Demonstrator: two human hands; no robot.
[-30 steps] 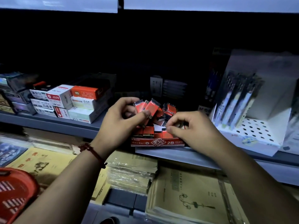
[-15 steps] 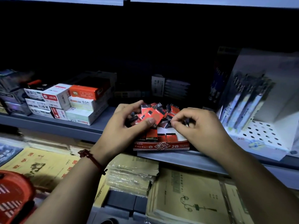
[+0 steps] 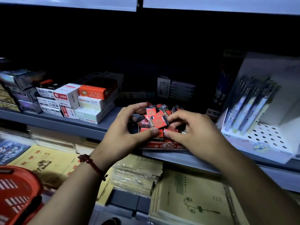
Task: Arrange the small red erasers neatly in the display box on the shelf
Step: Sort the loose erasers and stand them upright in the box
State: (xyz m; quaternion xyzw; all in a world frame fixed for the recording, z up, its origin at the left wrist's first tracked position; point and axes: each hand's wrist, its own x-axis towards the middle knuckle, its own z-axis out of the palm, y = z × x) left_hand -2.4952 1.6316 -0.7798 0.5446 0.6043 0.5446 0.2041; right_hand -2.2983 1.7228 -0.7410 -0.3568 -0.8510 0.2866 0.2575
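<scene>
Red erasers (image 3: 158, 121) partly hidden behind both hands' fingers (image 3: 176, 116).

Single head-worn view, forward and down, close over both hands at the shelf (image 3: 90, 127)

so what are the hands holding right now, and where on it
Both hands, left and right, cup a loose heap of red erasers over the display box, thumbs at its near edge, fingers around its sides.
</scene>
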